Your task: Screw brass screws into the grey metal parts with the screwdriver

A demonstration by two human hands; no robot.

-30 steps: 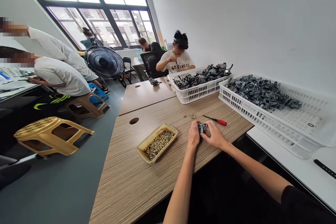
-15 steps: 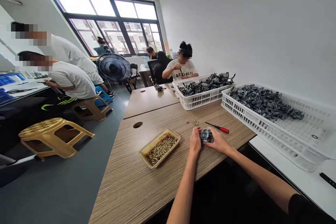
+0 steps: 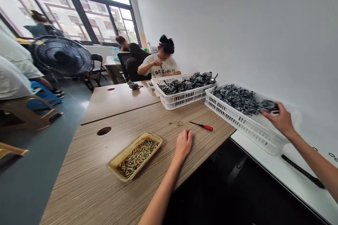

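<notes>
My right hand reaches out over the near white basket on the right and grips a grey metal part above the heap of similar grey metal parts. My left hand lies flat on the wooden table, fingers relaxed and holding nothing. A red-handled screwdriver and a small cluster of loose brass screws lie just beyond the left hand. A yellow tray full of screws sits to the left of that hand.
A second white basket of dark parts stands farther back. A person in a white shirt sits at the far table end. A black floor fan and stools stand left. A black strap lies on the white surface at right.
Both hands held the metal part together on the table; now the right hand has carried it right, over the near basket, and the left hand rests alone on the table. The view swung right.
</notes>
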